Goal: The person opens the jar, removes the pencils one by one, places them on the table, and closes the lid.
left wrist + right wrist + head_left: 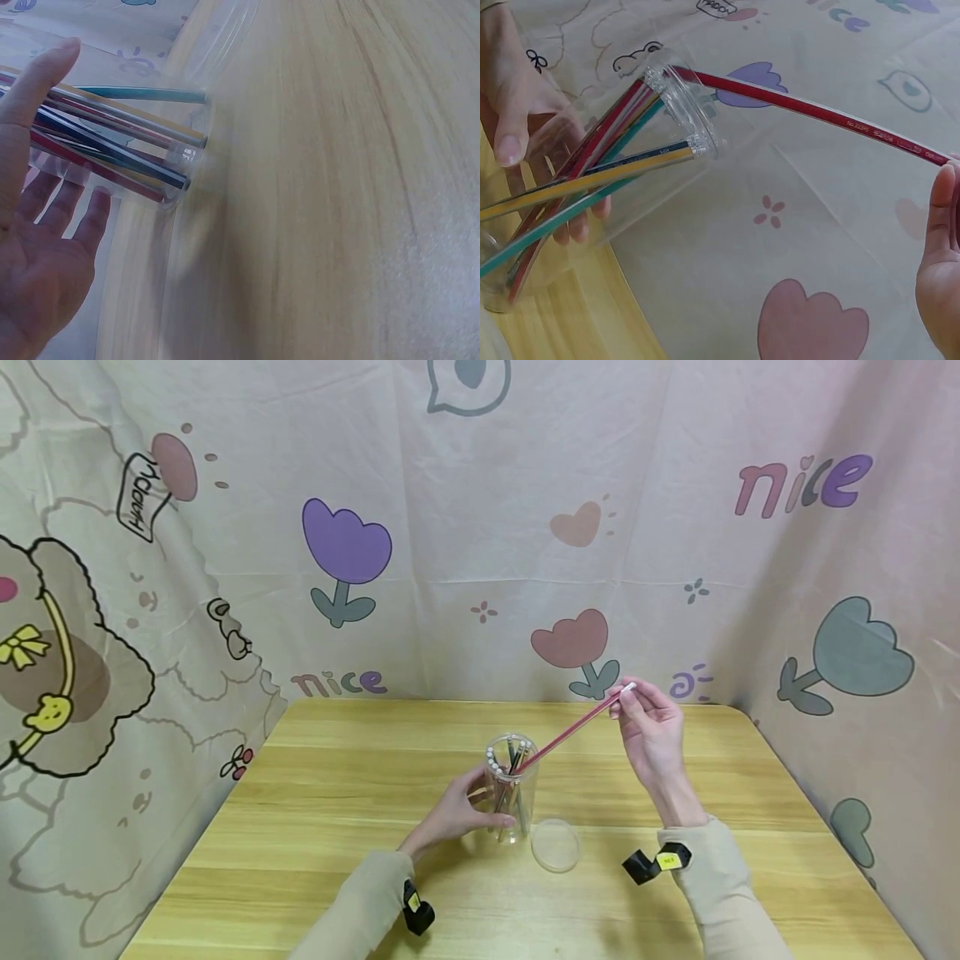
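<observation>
Left hand (461,808) — jar (530,800) of pencils (592,181)

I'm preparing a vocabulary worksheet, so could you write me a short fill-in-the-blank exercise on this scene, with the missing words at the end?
1. The right hand pinches a pencil whose colour is ____.
2. The left hand holds a clear jar containing several other ____.
3. In the head view, a clear round disc lies on the table to the ____ of the jar.

Missing words: red; pencils; right.
</observation>
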Motion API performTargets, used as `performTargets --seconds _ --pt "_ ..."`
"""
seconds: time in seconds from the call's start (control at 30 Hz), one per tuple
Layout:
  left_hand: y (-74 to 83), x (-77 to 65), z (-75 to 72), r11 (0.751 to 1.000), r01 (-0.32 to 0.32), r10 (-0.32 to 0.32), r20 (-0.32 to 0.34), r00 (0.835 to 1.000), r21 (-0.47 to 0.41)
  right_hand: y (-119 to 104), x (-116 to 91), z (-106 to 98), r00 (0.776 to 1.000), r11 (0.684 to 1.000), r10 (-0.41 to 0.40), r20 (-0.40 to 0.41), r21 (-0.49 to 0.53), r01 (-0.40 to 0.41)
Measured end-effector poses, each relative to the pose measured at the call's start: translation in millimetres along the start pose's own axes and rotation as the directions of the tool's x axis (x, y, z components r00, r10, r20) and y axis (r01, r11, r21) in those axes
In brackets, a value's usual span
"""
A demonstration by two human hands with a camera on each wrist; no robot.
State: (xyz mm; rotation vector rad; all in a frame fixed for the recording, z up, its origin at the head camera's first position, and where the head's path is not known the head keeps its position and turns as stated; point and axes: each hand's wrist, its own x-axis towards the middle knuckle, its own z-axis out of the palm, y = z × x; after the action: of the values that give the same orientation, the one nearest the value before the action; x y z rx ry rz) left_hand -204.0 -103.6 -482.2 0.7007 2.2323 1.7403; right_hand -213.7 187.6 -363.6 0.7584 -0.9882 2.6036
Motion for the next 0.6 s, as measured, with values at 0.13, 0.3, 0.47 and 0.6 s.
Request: performTargets --seconds 0.13,0.3,0.47,0.6 --pt "-0.9 0.0 0.3 1.0 0.002 -0.002 -0.006 1.0 0.0 -2.2 1.4 -3.4 0.997 1.0 0.007 -0.076 0.023 -0.005" --pt "-1.3 0.6 1.2 1.0 0.0 0.0 -0.01 1.0 -0.003 -5.6 3.1 -9.5 0.987 0.996 0.022 -0.159 0.092 -0.008" --pt "-1.4 0.1 1.3 1.0 0.006 -0.006 -0.011 1.0 -0.005 -8.6 3.8 -16.3 0.976 0.989 0.062 -0.208 0.141 -0.033" --pt "-1.8 -0.1 1.1 1.0 0.001 -0.001 -0.012 1.0 -0.001 -10.6 3.2 -22.2 0.962 0.99 0.102 -0.255 0.124 -0.072"
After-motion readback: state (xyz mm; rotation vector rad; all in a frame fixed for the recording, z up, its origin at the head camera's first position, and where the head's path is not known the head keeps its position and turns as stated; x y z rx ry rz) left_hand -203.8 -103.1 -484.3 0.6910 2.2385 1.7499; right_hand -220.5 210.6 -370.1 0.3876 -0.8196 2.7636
